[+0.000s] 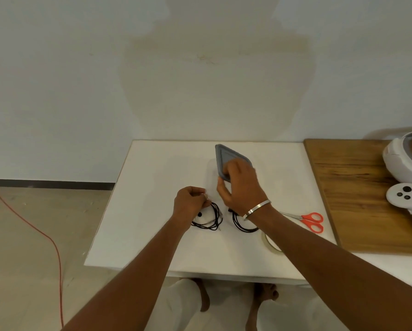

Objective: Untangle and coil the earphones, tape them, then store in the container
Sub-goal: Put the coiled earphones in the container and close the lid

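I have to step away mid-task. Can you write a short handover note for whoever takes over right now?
Right hand: grip on the grey lid, tilted up above the clear container.
Left hand: pinching a coiled black earphone at its top, apparently by a piece of tape.
A second coiled earphone lies beside it, partly under the right wrist.
Tape roll and scissors lie at the right.
Done: both coiled; lid off.
Left: confirm taping, put both coils in the container, close it.

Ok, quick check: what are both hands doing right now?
Left hand: fingers pinch a coiled earphone, seemingly at a small pale piece.
Right hand: grips the grey lid, tilted up above the table.
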The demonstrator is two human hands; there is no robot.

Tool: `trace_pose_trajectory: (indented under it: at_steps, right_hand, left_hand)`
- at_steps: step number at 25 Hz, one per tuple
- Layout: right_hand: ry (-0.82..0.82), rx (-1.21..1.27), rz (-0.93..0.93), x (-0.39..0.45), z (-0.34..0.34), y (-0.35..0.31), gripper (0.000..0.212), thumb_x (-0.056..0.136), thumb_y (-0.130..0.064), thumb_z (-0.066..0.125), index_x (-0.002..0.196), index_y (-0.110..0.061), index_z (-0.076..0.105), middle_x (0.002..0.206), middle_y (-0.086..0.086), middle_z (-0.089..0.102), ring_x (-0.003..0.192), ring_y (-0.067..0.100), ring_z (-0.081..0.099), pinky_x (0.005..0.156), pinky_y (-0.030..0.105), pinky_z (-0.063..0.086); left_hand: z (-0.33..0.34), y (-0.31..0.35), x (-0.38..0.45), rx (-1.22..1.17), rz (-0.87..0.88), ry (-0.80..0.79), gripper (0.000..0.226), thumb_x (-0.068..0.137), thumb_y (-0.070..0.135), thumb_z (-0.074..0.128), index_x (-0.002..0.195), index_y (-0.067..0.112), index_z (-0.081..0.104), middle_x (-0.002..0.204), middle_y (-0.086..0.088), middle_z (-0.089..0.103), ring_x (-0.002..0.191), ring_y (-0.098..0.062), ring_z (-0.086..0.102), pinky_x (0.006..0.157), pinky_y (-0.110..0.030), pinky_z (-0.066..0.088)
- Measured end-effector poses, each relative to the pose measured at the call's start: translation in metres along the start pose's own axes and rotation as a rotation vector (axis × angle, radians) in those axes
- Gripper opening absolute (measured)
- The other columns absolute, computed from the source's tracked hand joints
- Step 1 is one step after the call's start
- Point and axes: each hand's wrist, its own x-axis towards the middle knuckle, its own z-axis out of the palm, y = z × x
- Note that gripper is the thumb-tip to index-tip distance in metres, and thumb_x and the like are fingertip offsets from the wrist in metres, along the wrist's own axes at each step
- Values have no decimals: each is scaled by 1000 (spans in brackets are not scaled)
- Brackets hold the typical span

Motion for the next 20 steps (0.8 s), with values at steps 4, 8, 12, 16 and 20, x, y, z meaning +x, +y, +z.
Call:
trace_pose_trajectory:
  at_steps: [4,8,12,16,20]
  right_hand:
    - [311,216,240,7,-23,15,17,89,-26,44,91,-10,49,89,2,49,80,20,47,71,34,38]
    - [627,351,536,14,-43,54,13,98,-18,37,99,-8,45,89,6,49,76,23,49,68,37,43]
    - [701,389,890,0,-48,87,23,100,-12,34,113,4,42,101,18,53,82,29,54,72,36,46]
    - [541,384,1216,-15,-48,99,42,95,-6,37,137,0,32,136,21,42,115,39,49,83,31,38]
    - [456,390,1280,-30,-32,111,39,89,4,44,127,-1,39,121,19,50,97,26,54,90,31,46]
  left_hand:
    - [1,3,-3,89,18,26,11,90,7,61,100,12,64,82,-4,74,72,-11,72,54,-21,53]
    - [1,8,-5,179,80,22,17,91,8,58,106,10,65,87,-1,71,65,-9,68,51,-16,52]
    - [-2,11,-5,429,296,146,28,88,5,53,112,14,65,109,0,59,98,-16,58,73,-15,45]
    - [-6,5,2,799,239,143,37,87,14,57,124,18,57,129,-3,47,124,-26,40,99,-38,37]
    - [-4,-3,4,883,175,57,42,85,17,60,127,19,53,132,-3,44,123,-25,40,97,-36,36]
